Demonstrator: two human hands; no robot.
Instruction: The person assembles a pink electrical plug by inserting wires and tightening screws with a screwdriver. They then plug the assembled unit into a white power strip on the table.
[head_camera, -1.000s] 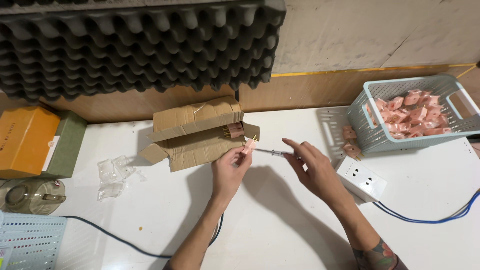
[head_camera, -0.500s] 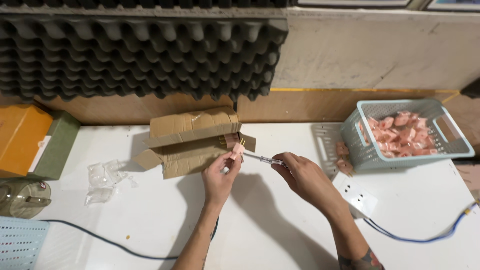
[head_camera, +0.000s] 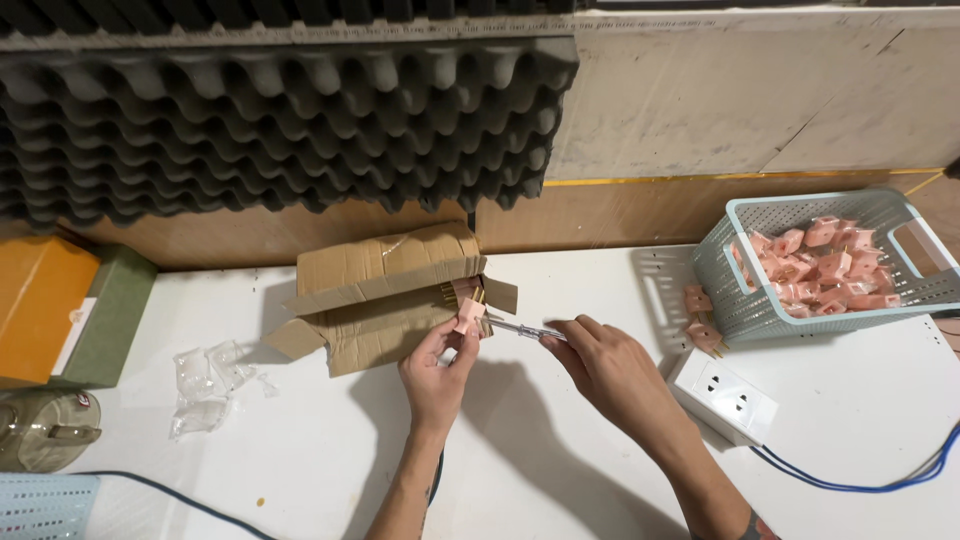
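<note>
**Technician 1:** At the centre of the tabletop (head_camera: 300, 440), how are the hands posed?

**Technician 2:** The left hand (head_camera: 437, 368) reaches up from the lower edge, forearm nearly vertical, fingers closed narrowly on a small pink plug part (head_camera: 468, 316) pinched between thumb and fingertips. The right hand (head_camera: 610, 372) enters from the lower right, forearm angled, fingers closed around the handle of a slim screwdriver (head_camera: 525, 330). The shaft lies almost level, and its tip meets the pink plug part.

**Technician 1:** Surface and surroundings?

**Technician 2:** The tabletop is white. An open cardboard box (head_camera: 385, 295) lies on its side just behind the left hand. Crumpled clear plastic bags (head_camera: 208, 385) lie to the left, well apart. A pale blue basket (head_camera: 900, 295) of pink parts (head_camera: 820, 265) stands at the right, with a white power strip (head_camera: 722, 397) on a blue cable (head_camera: 860, 485) near it. Dark grey acoustic foam (head_camera: 280, 120) covers the wall behind.

**Technician 1:** Appearance of the held item?

**Technician 2:** The pink plug part is small and blocky, held just in front of the box opening, above the tabletop. Finer detail cannot be told.
</note>
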